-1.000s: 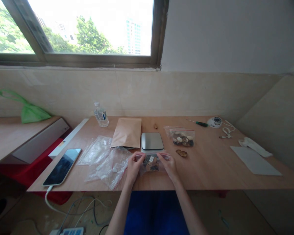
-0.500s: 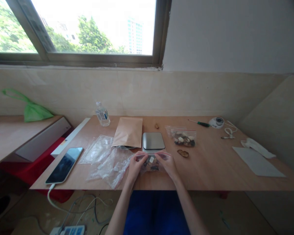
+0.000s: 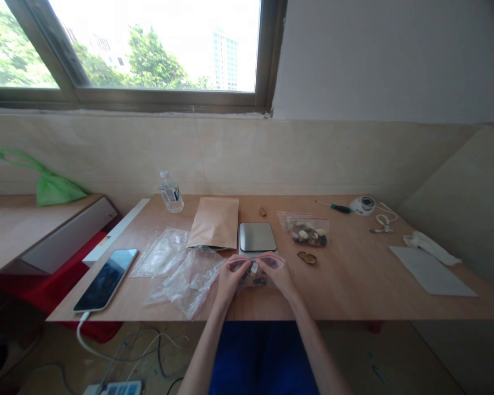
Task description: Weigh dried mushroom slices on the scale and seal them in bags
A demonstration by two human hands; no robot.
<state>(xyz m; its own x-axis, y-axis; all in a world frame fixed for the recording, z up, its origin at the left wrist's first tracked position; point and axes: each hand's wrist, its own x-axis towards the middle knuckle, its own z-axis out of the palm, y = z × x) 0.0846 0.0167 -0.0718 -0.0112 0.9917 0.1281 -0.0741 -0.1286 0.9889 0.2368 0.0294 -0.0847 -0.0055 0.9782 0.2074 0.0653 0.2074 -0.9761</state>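
Observation:
Between my hands is a clear zip bag with dark and tan dried pieces and a small white packet inside. My left hand pinches its upper edge on the left, and my right hand pinches the same edge on the right. The bag's mouth shows a gap between its two pinkish rims. Just beyond it lies a small scale with a bare metal plate. Right of the scale sits a filled zip bag of dried pieces, with one loose brown slice nearer me.
Several flat plastic bags and a brown paper pouch lie to the left. Further left is a phone on a cable; a water bottle stands behind. A screwdriver, white dome camera and white sheet lie right.
The bag's rims have parted wider between my fingers, where the top edge was flatter before. My hands stay in nearly the same place; the view has shifted slightly.

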